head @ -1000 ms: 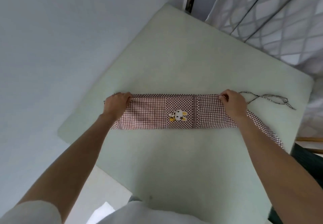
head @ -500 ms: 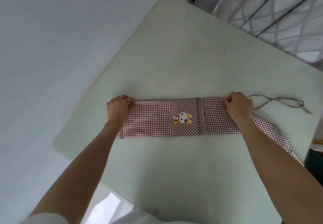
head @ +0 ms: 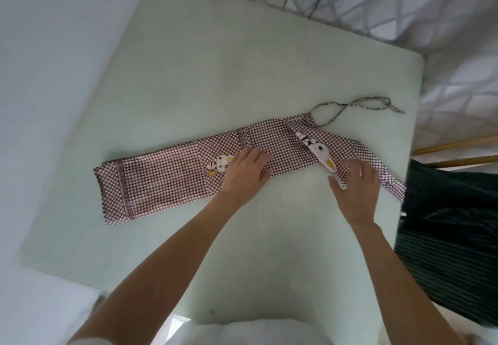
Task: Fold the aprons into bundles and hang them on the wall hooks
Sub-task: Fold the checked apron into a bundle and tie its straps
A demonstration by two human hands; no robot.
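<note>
Pale green table (head: 188, 75): left hand (head: 246, 168) flat on checked apron (head: 167, 180); right hand (head: 355, 183) pinching its folded end.

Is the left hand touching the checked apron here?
Touching. The head view shows the left hand lying flat on the checked apron, partly covering its rabbit patch.

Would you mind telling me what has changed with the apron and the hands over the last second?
Both hands let go of the strip's ends. The left hand moved inward to press the middle of the checked apron beside the rabbit patch; the right hand moved to the right end, where a second rabbit now shows. The apron remains a long strip on the table, ties trailing.
</note>
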